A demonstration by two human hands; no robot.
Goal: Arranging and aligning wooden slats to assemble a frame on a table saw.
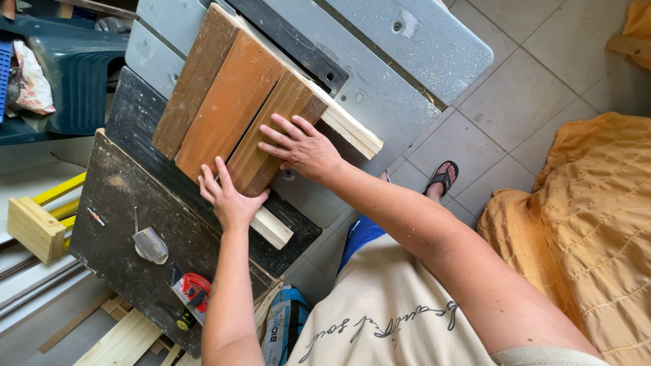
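Note:
Three brown wooden boards [227,102] lie side by side on pale wooden battens [349,125] across a grey saw table [380,81]. My right hand [305,149] rests flat, fingers spread, on the nearest board [271,132]. My left hand [227,196] presses against the near ends of the boards, fingers apart, just above a pale batten [271,228] that sticks out below them. Neither hand grips anything.
A dark worn worktop [129,224] carries a red tape measure [193,291], a grey scraper-like piece [150,245] and a small pencil [95,217]. A wooden block [35,229] sits left. Orange cloth [590,224] covers something at right. Pale planks [125,339] lie on the tiled floor.

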